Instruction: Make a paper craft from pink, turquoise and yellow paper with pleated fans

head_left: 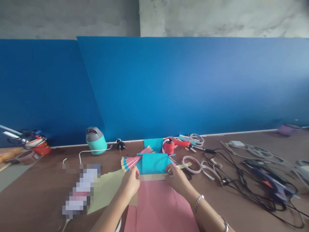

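- Pink paper (161, 206) lay nearest me, spreading from the bottom centre of the frame up to a cream strip (153, 177).
- Just above that strip, near the centre, sat a bright blue folded piece (154, 163), between my hands.
- My left hand (131, 183) had its thumb and fingers pinched together on the left end of the cream strip.
- My right hand (177, 176) was curled in a grasp at the lower right corner of the blue folded piece; I could not tell which layers it pinched.
- Pleated pink paper (132, 162) fanned out beyond my left hand, and pale yellow-green paper (106, 187) lay left of my left forearm.
- Behind the blue folded piece, a red spool (169, 147) stood on the brown table (36, 199).
- Toward the lower left was a pixelated oblong (80, 190); above it stood a turquoise container (97, 143) with a grey top.
- At the lower right, dark cables (243, 185) tangled near a blue tool (272, 183).
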The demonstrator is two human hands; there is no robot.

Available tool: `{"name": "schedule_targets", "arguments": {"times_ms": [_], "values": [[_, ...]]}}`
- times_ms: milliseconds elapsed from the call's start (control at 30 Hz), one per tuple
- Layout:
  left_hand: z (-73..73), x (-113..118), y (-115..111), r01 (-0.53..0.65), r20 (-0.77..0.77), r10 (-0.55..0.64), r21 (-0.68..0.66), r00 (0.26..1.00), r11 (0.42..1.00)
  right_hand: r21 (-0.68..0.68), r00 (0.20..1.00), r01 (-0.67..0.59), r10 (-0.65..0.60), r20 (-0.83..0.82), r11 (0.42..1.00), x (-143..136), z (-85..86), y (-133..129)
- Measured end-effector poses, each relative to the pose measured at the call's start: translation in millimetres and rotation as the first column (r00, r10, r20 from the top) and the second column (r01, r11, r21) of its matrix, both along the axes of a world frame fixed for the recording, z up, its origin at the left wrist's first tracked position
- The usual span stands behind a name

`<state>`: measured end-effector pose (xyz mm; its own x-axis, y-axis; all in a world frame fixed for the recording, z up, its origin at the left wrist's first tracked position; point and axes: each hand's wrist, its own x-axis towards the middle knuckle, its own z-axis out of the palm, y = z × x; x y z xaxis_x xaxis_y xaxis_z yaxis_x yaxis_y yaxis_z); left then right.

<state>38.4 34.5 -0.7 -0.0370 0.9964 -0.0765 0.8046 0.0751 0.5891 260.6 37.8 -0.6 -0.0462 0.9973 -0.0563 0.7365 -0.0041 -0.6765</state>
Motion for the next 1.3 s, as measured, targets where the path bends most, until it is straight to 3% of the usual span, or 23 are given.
{"name": "schedule_targets", "arguments": {"times_ms": [367, 733, 1067, 1300], "values": [[3.0, 1.8, -1.6, 0.005, -0.054, -0.006, -0.014, 0.999, 1.000, -0.010, 1.000, 0.021, -0.021, 0.014, 1.000, -2.8, 4.1, -0.9], [6.3, 2.4, -3.2, 0.007, -0.061, -0.008, -0.019, 0.998, 1.000, 0.058, 0.998, 0.010, -0.014, 0.065, 0.998, -4.6, -11.2, 0.6], [4.7, 1.3, -2.1, 0.024, -0.090, -0.026, -0.027, 0.996, 0.999, 0.005, 0.998, 0.027, -0.027, 0.055, 1.000, -3.4, 2.6, -0.2], [6.5, -0.1, -2.7, 0.036, -0.170, -0.043, -0.041, 0.985, 0.998, -0.012, 0.996, 0.029, -0.028, 0.088, 1.000, -2.5, 1.7, 1.6]]}}
